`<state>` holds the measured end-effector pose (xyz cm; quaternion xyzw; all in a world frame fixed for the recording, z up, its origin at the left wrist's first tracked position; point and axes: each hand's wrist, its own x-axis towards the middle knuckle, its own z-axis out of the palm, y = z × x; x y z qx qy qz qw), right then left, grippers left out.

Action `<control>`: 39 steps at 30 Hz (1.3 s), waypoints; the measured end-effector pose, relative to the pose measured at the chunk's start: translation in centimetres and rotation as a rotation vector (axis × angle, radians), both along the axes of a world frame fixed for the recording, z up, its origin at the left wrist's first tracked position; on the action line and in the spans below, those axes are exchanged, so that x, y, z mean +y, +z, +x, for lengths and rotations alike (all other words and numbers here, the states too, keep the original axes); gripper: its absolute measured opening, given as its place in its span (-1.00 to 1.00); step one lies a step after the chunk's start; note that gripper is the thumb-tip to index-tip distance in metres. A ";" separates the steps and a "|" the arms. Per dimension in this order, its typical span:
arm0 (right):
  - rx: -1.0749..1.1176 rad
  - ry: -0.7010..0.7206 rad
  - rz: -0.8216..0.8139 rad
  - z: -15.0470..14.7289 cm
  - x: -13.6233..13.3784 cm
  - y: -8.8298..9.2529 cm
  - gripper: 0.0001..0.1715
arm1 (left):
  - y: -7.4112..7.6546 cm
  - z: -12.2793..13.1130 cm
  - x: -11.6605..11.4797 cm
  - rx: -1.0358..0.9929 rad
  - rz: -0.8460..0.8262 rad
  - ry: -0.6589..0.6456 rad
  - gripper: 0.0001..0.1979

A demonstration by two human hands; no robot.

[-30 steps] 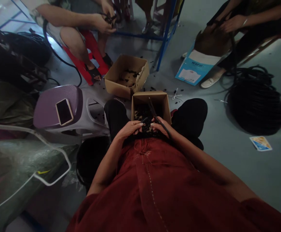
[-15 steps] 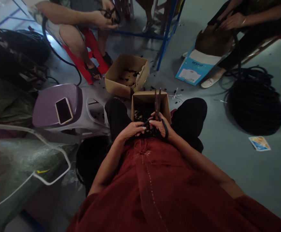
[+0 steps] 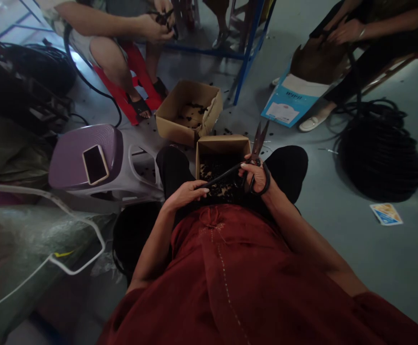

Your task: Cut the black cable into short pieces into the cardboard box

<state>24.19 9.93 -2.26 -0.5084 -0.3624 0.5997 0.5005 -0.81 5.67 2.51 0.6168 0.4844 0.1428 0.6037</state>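
My right hand (image 3: pixel 256 175) grips the handles of a pair of dark scissors (image 3: pixel 258 139), blades parted and pointing up to the right. A black cable (image 3: pixel 220 176) runs taut from that hand to my left hand (image 3: pixel 186 192), whose fingers are closed on its other end. Both hands hover over an open cardboard box (image 3: pixel 223 143) that sits between my knees and holds many small black pieces.
A second cardboard box (image 3: pixel 180 127) stands just beyond. A purple stool (image 3: pixel 68 163) carries a phone (image 3: pixel 95 164) at my left. A big coil of black cable (image 3: pixel 379 153) lies on the floor at right. Two other seated people handle cable at the top.
My right hand has swung out to the right with the scissors and their blades have parted. The cable is now stretched between my two hands.
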 end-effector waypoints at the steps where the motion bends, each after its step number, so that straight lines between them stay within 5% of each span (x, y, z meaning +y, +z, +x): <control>1: 0.002 0.002 -0.005 0.0 0.0 -0.1 -0.54 | 0.0 0.1 0.0 -0.006 -0.004 -0.004 -0.56; 12: -0.030 0.058 -0.010 -1.2 -0.7 -0.3 -0.49 | 0.2 2.5 0.1 0.072 0.158 0.043 -0.56; 20: -0.042 0.089 -0.004 -0.9 -1.3 -0.9 -0.51 | -1.2 1.5 0.3 0.131 0.283 0.232 -0.59; 31: -0.571 0.508 -0.064 1.7 -6.5 0.7 -0.58 | -2.9 0.4 0.3 -0.104 0.200 0.449 -0.55; 39: -0.817 0.630 0.026 1.0 -6.8 1.0 -0.50 | -3.0 0.5 0.3 -0.127 0.176 0.464 -0.54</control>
